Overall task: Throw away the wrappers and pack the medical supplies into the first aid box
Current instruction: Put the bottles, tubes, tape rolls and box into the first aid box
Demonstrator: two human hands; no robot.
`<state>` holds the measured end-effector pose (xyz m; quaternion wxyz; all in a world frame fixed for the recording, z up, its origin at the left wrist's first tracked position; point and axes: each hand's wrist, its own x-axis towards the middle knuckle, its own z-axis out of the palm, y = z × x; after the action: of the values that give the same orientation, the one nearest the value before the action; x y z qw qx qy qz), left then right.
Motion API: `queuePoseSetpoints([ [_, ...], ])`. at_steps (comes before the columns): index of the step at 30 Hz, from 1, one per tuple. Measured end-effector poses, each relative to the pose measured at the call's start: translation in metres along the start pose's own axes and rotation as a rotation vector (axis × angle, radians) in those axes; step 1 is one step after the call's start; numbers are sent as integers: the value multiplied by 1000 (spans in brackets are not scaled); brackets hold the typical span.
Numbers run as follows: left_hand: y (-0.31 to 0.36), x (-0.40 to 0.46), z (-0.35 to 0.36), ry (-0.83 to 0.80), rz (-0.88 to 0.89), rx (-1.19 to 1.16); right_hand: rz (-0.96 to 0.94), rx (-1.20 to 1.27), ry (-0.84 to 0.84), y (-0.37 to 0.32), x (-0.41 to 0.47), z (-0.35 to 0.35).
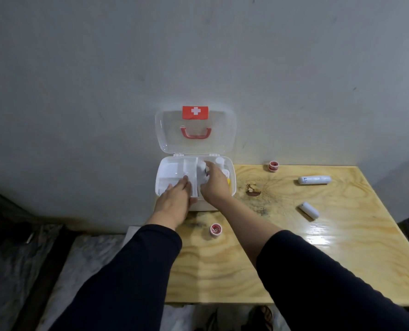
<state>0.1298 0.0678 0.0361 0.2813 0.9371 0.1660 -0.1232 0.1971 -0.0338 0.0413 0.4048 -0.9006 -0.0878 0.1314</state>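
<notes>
The white first aid box [167, 168] stands open at the table's far left corner, its clear lid [195, 129] with a red cross propped against the wall. My left hand [174, 199] lies flat on the box's front left rim, fingers spread. My right hand [214, 185] reaches into the right compartment, fingers closed around a small white bottle [201, 166]. Other white and yellow containers [223, 169] stand in that compartment. On the table lie two red tape rolls [274, 166] [216, 229] and two white bandage rolls [314, 179] [309, 210].
The wooden table [294, 259] has a dark stain and a small brown scrap [252, 189] right of the box. The grey wall rises straight behind the box. A pale surface [79, 271] lies beside the table on the left, and sandalled feet show below the front edge.
</notes>
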Motion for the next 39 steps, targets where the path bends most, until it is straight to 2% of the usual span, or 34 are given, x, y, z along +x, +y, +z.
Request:
queuePoseSetpoints([
  [6,5,-4,-5,-13,62,159,-38,-53,24,2,1,-3],
  [12,8,-6,-7,-39,5,115,-84,-139,-7,-4,1,-11],
  [15,13,-3,-12,-63,31,374,-105,-151,-7,-8,2,-19],
  [18,24,-2,-25,5,97,492,-153,-110,68,-13,3,-37],
  [21,36,4,-36,108,148,465,-140,-80,159,-8,4,-63],
  [24,58,18,-39,144,191,393,-69,-136,199,15,4,-92],
  [27,94,30,-27,127,275,401,41,-267,165,51,3,-120],
  [32,149,49,25,21,392,434,208,-394,109,130,-10,-158],
  [35,169,59,62,-60,396,426,283,-476,42,173,-13,-171],
  [39,187,70,100,-137,358,423,257,-507,9,216,-11,-172],
])
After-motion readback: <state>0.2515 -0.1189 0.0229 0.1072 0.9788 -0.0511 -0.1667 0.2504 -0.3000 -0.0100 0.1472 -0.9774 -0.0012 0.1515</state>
